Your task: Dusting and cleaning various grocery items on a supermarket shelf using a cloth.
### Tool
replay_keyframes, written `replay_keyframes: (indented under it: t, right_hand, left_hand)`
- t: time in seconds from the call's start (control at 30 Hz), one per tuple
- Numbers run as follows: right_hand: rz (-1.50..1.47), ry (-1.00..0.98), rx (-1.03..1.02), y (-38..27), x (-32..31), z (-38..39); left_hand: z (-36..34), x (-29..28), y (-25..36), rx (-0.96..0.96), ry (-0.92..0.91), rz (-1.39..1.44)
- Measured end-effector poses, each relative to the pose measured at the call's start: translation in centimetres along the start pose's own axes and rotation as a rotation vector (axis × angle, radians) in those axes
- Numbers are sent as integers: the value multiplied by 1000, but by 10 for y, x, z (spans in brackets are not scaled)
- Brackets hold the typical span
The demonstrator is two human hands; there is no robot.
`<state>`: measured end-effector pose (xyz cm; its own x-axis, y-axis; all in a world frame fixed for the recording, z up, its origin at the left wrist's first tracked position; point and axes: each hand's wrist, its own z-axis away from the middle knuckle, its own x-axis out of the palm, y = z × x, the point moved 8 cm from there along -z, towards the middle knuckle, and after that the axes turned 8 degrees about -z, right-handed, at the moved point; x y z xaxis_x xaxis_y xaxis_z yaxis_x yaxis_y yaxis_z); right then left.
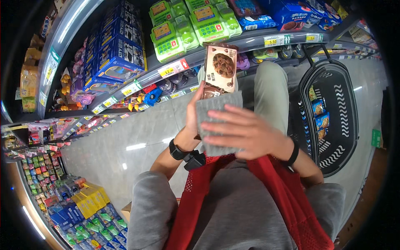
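Note:
My left hand grips a brown and cream cookie package along its left side, holding it upright in front of the shelf. A grey cloth covers the package's lower part. My right hand lies across the cloth with fingers spread and stretched out, pressing against it. The rest of the package behind the cloth is hidden.
Shelves ahead hold green plastic packs, blue boxes and blue snack packs. A black basket with a few packets stands at my right, beside my bent leg. Yellow boxes are at lower left.

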<state>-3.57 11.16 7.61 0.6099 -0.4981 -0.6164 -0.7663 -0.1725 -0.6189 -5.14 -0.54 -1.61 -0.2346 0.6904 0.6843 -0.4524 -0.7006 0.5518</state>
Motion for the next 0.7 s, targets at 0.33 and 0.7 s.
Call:
replay_keyframes:
  t: [0.33,0.7]
  right_hand:
    - [296,166,136,57,-56,-2]
    - [186,71,72,59,-73,-5]
  left_hand:
    - [-5,8,-34,-116,-410,229]
    - [-7,21,-25,-134,-253,128]
